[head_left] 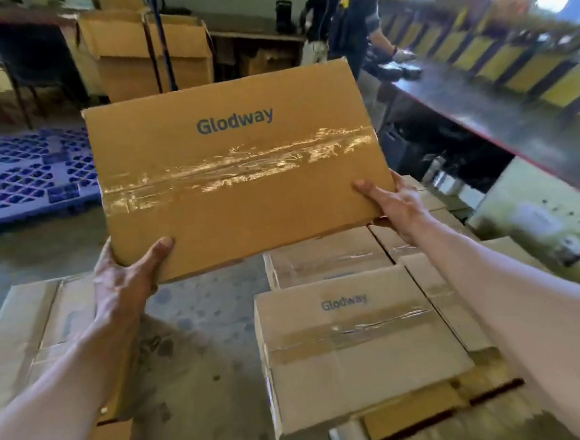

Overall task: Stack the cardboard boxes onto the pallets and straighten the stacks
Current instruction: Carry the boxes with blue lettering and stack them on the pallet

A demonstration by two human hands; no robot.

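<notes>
Concrete warehouse floor (202, 312) lies beneath a taped cardboard box (237, 168) marked "Glodway", held in the air by a person's left hand (125, 283) gripping its near left corner and right hand (394, 205) gripping its right edge. Similar boxes (355, 345) sit stacked below right; a blue pallet (21, 176) lies beyond at left.

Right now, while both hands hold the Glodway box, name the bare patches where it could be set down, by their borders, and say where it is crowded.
The blue pallet at far left lies bare where visible. A strip of floor runs between the left boxes and the right stack. The right stack is crowded, boxes edge to edge.
</notes>
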